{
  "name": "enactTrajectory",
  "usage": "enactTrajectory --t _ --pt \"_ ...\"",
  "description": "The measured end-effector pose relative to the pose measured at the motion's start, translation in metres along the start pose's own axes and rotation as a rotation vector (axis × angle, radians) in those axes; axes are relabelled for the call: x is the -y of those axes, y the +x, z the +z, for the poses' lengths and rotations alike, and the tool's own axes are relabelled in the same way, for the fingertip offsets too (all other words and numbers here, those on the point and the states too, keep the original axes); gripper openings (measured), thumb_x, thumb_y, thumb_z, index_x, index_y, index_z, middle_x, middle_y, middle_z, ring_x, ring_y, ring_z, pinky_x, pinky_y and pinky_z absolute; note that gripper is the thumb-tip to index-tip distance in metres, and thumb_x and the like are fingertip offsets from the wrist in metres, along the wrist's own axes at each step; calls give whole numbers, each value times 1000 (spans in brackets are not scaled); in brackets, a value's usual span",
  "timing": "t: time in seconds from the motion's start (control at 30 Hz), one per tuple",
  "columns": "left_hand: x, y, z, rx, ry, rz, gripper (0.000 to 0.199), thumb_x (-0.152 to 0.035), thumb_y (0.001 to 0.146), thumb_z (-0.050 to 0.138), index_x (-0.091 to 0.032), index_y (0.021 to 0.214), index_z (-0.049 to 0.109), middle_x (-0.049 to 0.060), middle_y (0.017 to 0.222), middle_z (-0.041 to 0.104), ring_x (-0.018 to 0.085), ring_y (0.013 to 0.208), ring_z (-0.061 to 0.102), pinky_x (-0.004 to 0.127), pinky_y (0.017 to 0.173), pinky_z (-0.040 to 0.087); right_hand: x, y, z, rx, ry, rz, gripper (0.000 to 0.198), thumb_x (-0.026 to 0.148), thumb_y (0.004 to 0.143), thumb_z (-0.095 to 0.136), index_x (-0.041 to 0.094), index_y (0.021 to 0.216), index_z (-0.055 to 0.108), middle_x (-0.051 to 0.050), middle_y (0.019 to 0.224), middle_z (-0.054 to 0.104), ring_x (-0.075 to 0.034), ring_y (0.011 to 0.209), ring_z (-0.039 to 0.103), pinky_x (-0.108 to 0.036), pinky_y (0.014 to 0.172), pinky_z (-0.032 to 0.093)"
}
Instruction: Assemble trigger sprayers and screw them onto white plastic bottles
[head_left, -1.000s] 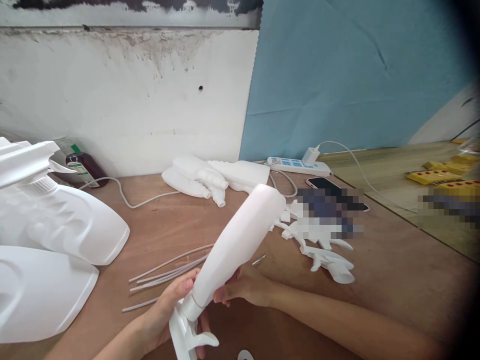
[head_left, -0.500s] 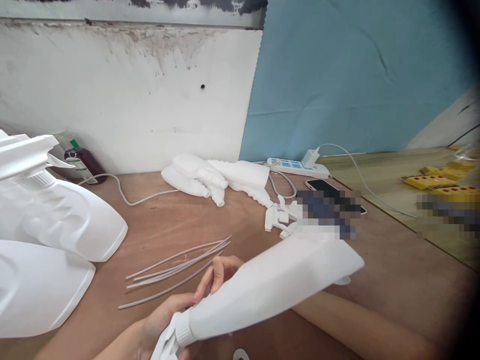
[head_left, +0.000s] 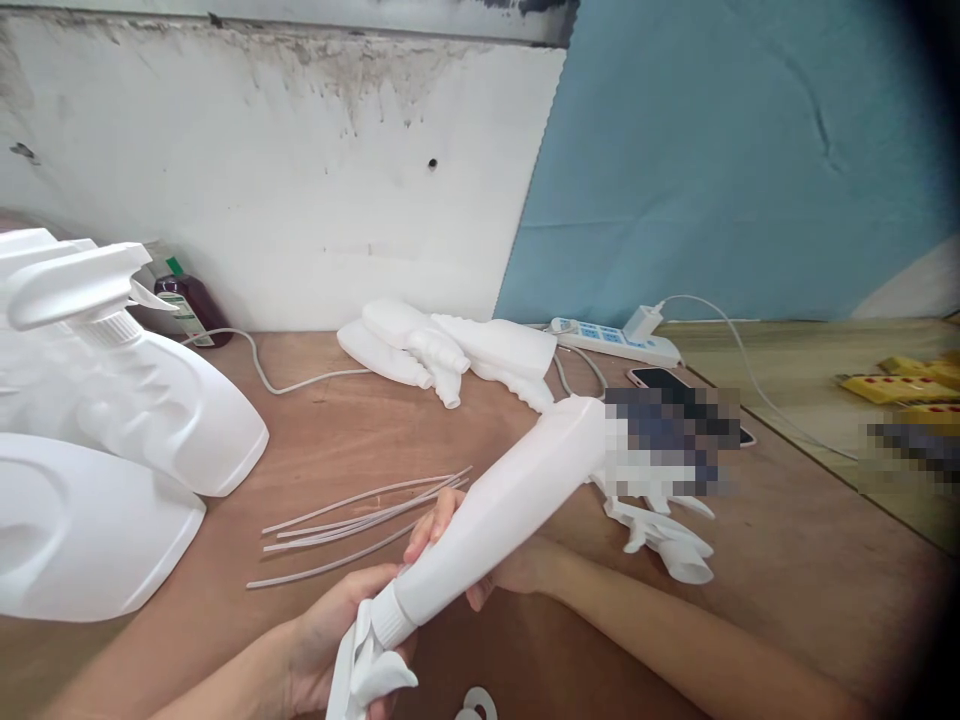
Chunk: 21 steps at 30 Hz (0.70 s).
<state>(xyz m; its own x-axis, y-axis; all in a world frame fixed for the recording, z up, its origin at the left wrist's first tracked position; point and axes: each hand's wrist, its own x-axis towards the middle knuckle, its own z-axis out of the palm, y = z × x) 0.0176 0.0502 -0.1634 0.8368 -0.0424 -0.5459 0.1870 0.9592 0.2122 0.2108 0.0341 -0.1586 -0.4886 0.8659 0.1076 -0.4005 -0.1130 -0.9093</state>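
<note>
A white spray bottle (head_left: 502, 510) lies tilted in front of me, its trigger head (head_left: 371, 660) toward me and its base pointing up and away to the right. My left hand (head_left: 330, 625) is closed around the trigger head and collar. Around the bottle's body is my right hand (head_left: 487, 575), its fingers showing on both sides and its palm hidden behind the bottle. Several thin white dip tubes (head_left: 352, 530) lie on the table just beyond my hands. Loose white trigger heads (head_left: 667, 545) rest to the right of the bottle.
Assembled white spray bottles (head_left: 187, 410) stand at the left, near a dark bottle (head_left: 191, 305). Empty-necked white bottles (head_left: 450, 350) lie by the wall. A power strip (head_left: 615, 342) and a phone (head_left: 694, 400) are at the back right. White rings (head_left: 480, 700) lie at the front edge.
The spray bottle has turned, its base swinging left and away, so the loose trigger heads now show more. Both hands keep their hold. The whole view has shifted slightly.
</note>
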Motion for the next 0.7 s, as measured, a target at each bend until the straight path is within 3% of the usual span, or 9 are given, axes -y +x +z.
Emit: enactTrajectory --t 0.2,0.37,0.5,0.57,0.63,0.7 --pt "-2 1 -3 132 9 -62 69 -54 81 35 -4 40 57 8 30 46 19 30 54 22 18 34 0 2 -1 44 47 -5 48 38 43 83 20 77 55 -3 89 67 -18 90 60 -34 81 44" --pt "0 2 -6 40 -18 -51 65 -57 80 35 -7 45 55 6 33 48 16 29 52 19 21 34 4 2 5 -28 122 34 49 30 40 84 20 78 56 -1 88 66 -18 78 62 -30 69 48" --pt "7 -1 20 -37 67 237 40 -46 74 54 -8 86 57 7 59 62 11 36 55 13 29 32 6 2 8 -121 250 97 44 34 48 81 18 83 59 -2 81 67 -14 62 61 -23 52 44" --pt "10 -4 38 -57 175 355 48 -45 69 61 -14 104 48 7 73 64 13 44 59 14 34 34 8 2 9 -127 337 114 46 41 51 78 16 84 60 -4 80 67 -14 61 60 -23 52 43" --pt "11 -5 51 -107 317 452 52 -47 70 60 -19 108 41 3 75 60 14 49 59 18 40 40 11 1 8 -132 416 118 46 44 52 77 15 84 61 -3 76 66 -14 63 59 -24 57 44" --pt "9 -3 57 -237 558 686 49 -45 68 63 -21 104 40 2 77 56 15 58 59 24 51 46 13 -1 8 -153 460 101 45 41 52 77 16 85 61 -1 73 66 -12 65 59 -23 62 43"
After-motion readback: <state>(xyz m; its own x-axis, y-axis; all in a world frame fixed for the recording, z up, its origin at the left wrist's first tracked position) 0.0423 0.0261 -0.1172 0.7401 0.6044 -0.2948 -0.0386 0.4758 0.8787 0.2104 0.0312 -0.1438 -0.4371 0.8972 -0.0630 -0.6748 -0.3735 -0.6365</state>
